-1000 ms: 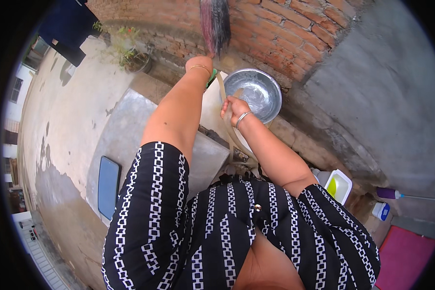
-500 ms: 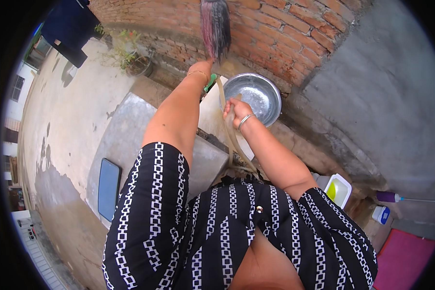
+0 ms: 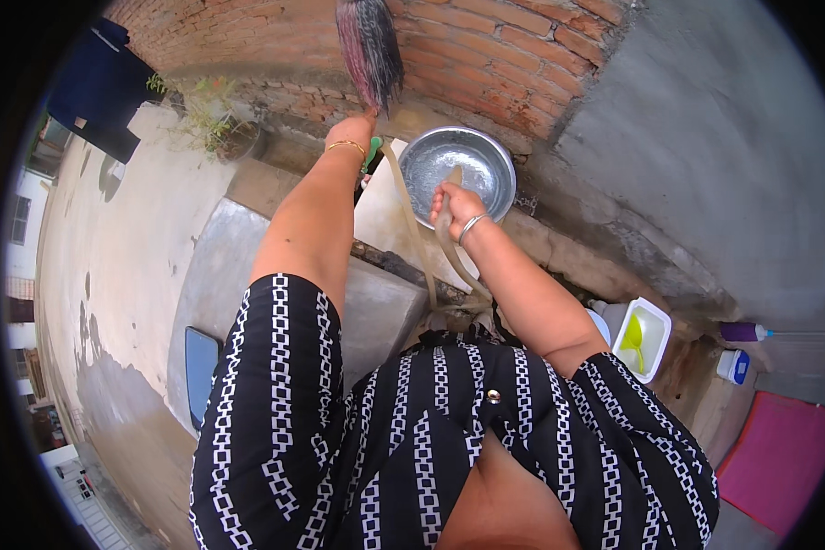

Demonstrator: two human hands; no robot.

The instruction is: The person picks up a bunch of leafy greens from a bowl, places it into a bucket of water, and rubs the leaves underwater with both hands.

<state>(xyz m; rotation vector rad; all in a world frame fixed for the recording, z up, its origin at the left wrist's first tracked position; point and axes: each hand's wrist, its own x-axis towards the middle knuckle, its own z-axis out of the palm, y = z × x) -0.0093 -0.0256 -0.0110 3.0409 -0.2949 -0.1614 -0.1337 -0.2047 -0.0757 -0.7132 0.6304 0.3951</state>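
My right hand [image 3: 458, 206] is closed around a beige hose [image 3: 445, 234], whose free end points into a round metal basin [image 3: 498, 170]. The basin's floor looks wet and shiny. Farther left, my left hand [image 3: 350, 133] reaches out beside a green fitting [image 3: 373, 151], from which the hose hangs down and loops back toward me. That hand's fingers are mostly hidden behind its back, so their grip does not show. Just beyond it hangs a pink and grey mop head [image 3: 371, 55] against the brick wall. The basin rests partly over a pale slab [image 3: 385, 213].
A grey concrete slab [image 3: 380, 307] lies before me, with a phone [image 3: 202, 371] at its left. To the right are a white tub [image 3: 651, 344] holding a lime-green scoop [image 3: 632, 335], a small white-and-blue container [image 3: 731, 367] and a pink mat [image 3: 779, 463]. A potted plant [image 3: 234, 137] stands far left.
The scene has shifted left in view. My right hand has moved rightward relative to the basin, and the hose end shows more plainly over it. My left hand stays by the green fitting.
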